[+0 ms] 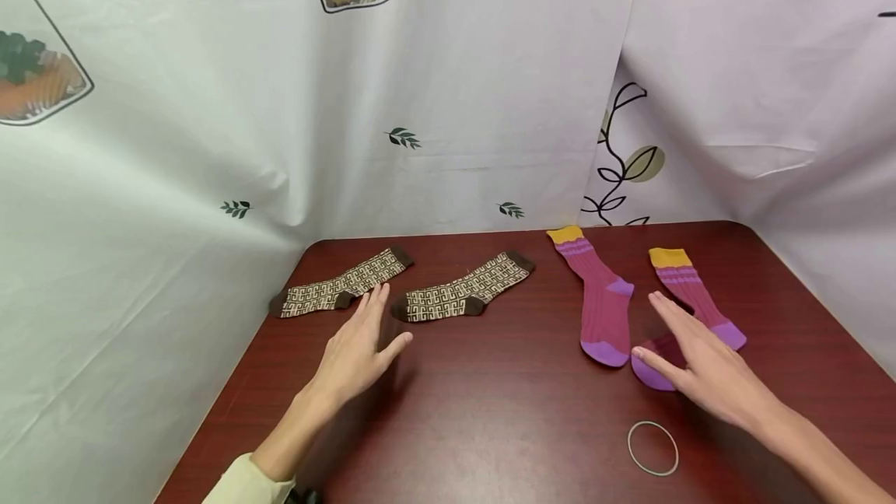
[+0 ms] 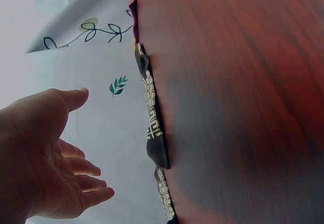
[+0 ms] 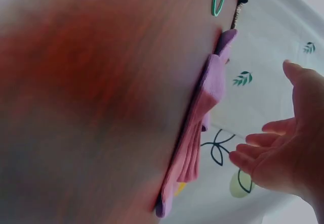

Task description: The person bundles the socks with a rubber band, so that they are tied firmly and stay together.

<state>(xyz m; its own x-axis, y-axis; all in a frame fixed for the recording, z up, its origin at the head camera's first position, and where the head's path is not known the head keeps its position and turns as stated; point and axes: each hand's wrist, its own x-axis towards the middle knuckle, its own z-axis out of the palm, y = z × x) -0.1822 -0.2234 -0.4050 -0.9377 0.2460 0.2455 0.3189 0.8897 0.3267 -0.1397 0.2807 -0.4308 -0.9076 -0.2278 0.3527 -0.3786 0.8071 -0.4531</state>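
While both of my hands are raised over a dark red counter (image 1: 504,411), neither one holds anything. My left hand (image 1: 353,356) is above the left part, its fingers extended and near one another, its thumb held apart; the left wrist view shows it clear of the surface. From the head camera, its fingertips overlap the edge of the first patterned sock (image 1: 315,298), brown and cream, and a matching second patterned sock (image 1: 441,302) lies just to the right. Both lie flat, toes to the left, dark cuffs toward the upper right.

My right hand (image 1: 710,368) has a similar pose, fingers stretched, thumb away, nothing between them. To its left lies the first magenta sock (image 1: 605,317), with a yellow cuff and purple heel and toe. The second magenta sock (image 1: 689,286), of the same design, is partly hidden behind my hand; the right wrist view shows space between hand and fabric. Nearer me, a thin, pale ring (image 1: 629,442), perhaps an elastic band, rests on the counter, encircling nothing.

As I judge it, work on the socks is at its outset: like lies beside like, but none is stacked, folded, rolled or bound, so any such handling remains undone.
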